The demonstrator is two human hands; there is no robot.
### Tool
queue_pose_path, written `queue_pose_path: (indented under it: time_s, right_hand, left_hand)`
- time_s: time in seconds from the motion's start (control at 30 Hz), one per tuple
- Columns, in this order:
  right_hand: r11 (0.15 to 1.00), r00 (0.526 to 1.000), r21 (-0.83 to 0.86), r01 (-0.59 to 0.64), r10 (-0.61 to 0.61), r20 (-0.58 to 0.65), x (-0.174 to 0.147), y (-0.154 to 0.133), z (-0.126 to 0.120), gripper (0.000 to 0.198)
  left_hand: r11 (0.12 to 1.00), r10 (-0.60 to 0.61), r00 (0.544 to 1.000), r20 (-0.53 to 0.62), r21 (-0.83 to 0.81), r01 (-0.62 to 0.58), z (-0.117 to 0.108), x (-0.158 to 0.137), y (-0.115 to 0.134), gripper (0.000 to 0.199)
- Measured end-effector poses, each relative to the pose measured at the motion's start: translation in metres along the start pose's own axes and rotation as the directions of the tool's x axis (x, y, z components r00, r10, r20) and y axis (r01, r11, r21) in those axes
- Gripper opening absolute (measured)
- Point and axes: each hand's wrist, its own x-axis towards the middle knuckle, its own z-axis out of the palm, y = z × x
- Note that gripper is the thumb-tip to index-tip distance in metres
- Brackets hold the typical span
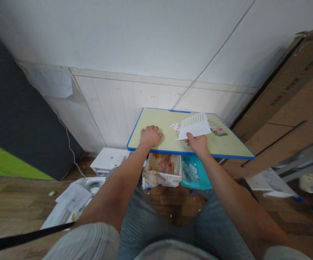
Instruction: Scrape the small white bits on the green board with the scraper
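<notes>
My right hand (198,143) pinches the lower edge of a white paper sheet (193,130) between thumb and fingers. The sheet is tilted above the table, and rows of slot-like marks run along its upper part. A small pile of white paper bits (175,126) lies just left of the sheet on the pale yellow-green folding table (167,142) with a blue rim. Near the table's left front, my left hand (151,136) rests palm down with fingers apart and slightly bent, holding nothing.
A blurred-out item (218,128) lies on the table's right. Below the front edge are a lined basket (162,180) and a turquoise bin (206,182) with white scraps. A white box (109,159) stands left; large cardboard (289,94) leans right. A cable (216,54) crosses the wall.
</notes>
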Motion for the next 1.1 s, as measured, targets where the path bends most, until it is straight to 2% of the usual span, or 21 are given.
queue_pose_path:
  time_s: [0.23, 0.4, 0.63, 0.77, 0.9, 1.1]
  right_hand:
    - [0.999, 0.999, -0.024, 0.027, -0.027, 0.027, 0.000, -0.006, -0.004, 0.036]
    - [0.999, 0.998, 0.042, 0.002, -0.004, 0.055, -0.001, -0.005, -0.003, 0.030]
    - [0.983, 0.989, 0.184, -0.028, 0.000, 0.151, -0.024, -0.001, -0.005, 0.030]
    - [0.965, 0.991, 0.262, -0.031, -0.005, 0.135, -0.026, -0.001, -0.004, 0.035]
    - [0.958, 0.993, 0.283, -0.048, 0.015, 0.120, -0.025, 0.003, -0.006, 0.039]
    - [0.957, 0.978, 0.274, -0.093, 0.037, 0.205, -0.033, 0.004, -0.012, 0.040]
  left_hand:
    - [1.000, -0.005, 1.000, 0.015, 0.011, 0.004, -0.002, -0.001, 0.001, 0.050]
    - [1.000, 0.001, 1.000, 0.013, -0.003, -0.001, -0.001, 0.000, 0.000, 0.052]
    - [1.000, -0.010, 1.000, 0.012, -0.010, 0.011, 0.000, 0.001, 0.000, 0.052]
    - [1.000, -0.010, 1.000, 0.015, -0.013, 0.010, -0.001, 0.000, 0.001, 0.052]
    - [1.000, -0.007, 1.000, 0.013, -0.009, 0.007, 0.000, 0.000, 0.000, 0.054]
    - [1.000, -0.004, 1.000, 0.002, -0.012, 0.004, 0.001, 0.000, 0.001, 0.052]
